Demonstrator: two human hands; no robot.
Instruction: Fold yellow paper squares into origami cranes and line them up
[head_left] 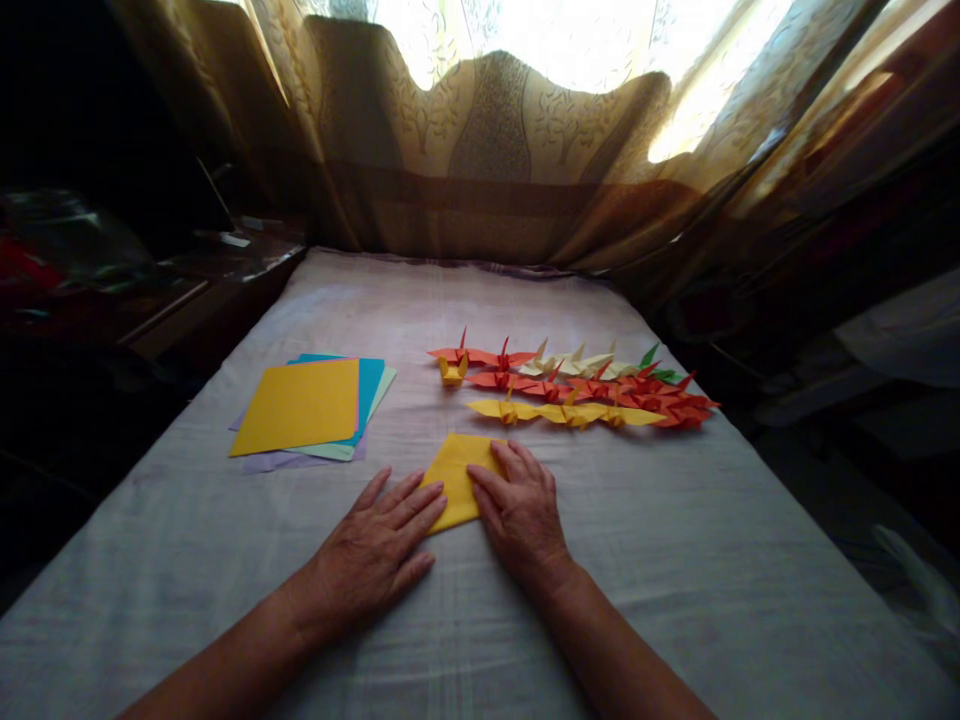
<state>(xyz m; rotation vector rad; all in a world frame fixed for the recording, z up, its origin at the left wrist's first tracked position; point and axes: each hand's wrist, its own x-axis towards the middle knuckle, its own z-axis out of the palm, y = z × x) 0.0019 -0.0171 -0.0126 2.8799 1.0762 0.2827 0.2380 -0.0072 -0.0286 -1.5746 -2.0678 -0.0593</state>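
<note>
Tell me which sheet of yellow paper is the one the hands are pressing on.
The folded yellow sheet nearest the person, pinned between the left hand and right hand. The other yellow sheet lies flat and untouched atop the coloured paper stack to the left.

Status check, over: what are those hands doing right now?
Left hand and right hand flat, pressing yellow paper on the cloth. Paper stack left, folded cranes beyond. Nothing in between.

Yellow folded paper [455, 478], red, orange, cream, green paper cranes [577, 385], leaf-patterned beige curtain [487, 130], white cloth [675, 560].
</note>
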